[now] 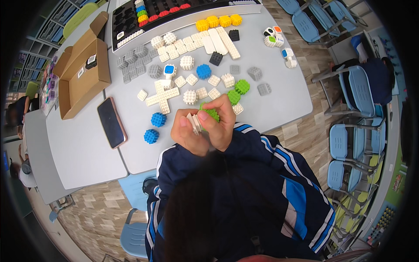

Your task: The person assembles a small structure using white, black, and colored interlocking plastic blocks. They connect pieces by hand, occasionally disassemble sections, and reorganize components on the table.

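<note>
My two hands meet just over the near edge of the table. White flat building pieces are pinched in my left hand, closed and partly hiding them. Closed around a green studded block is my right hand, its thumb against the white pieces. Whether block and pieces are joined I cannot tell. Beyond my right hand lie two more green blocks and a white square plate. Two blue studded blocks sit left of my hands. A white cross-shaped piece lies farther off, with a blue-faced white module by it.
At the left stand an open cardboard box and a dark-screened phone. Grey, white and yellow blocks spread across the table, before a black sorting tray. White modules stand far right.
</note>
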Available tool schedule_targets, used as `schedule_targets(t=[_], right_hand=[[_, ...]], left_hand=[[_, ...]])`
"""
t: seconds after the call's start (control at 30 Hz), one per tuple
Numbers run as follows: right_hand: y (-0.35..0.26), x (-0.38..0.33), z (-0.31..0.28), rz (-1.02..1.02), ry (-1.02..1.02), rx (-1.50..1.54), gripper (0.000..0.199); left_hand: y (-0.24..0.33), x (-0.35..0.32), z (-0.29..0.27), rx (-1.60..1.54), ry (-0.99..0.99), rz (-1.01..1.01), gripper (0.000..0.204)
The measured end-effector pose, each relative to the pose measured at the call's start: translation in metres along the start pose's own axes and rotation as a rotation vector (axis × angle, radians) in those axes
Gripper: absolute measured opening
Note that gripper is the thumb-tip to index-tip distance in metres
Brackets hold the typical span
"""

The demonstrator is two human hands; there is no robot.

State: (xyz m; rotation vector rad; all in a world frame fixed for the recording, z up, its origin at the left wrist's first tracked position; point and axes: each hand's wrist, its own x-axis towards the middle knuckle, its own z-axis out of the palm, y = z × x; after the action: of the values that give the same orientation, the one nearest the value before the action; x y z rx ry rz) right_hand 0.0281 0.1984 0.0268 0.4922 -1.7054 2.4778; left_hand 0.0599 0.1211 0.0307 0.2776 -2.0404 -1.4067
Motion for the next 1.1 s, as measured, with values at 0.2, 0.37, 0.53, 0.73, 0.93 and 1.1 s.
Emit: schedule_targets(t=[0.2,0.37,0.53,0.73,0.93,1.1], right_hand=[[-0.004,0.001,0.005,0.081,0.056,0.073,0.016],[0.004,0.021,-0.012,0.322,0.096,0.552,0.011],[-0.007,0.041,-0.013,0.267,0.057,-0.065,0.016],[0.004,0.067,-0.053,-0.113,-0.265,-0.986,0.028],[-0.020,0.060,-0.039,-0.077,-0.306,-0.629,0.027],[-0.016,0.041,-0.029,0.181,-0.366,-0.183,0.017]], left_hand=[[-0.006,0.004,0.011,0.168,0.133,0.449,0.039],[-0.018,-0.001,0.033,-0.527,0.345,-0.052,0.056],[-0.025,0.014,0.020,-0.445,0.174,-0.134,0.052],[-0.029,0.040,0.002,-0.366,0.033,-0.076,0.050],[-0.015,0.040,-0.009,-0.518,-0.221,-0.119,0.057],[-0.013,0.031,-0.003,-0.440,-0.318,-0.071,0.049]])
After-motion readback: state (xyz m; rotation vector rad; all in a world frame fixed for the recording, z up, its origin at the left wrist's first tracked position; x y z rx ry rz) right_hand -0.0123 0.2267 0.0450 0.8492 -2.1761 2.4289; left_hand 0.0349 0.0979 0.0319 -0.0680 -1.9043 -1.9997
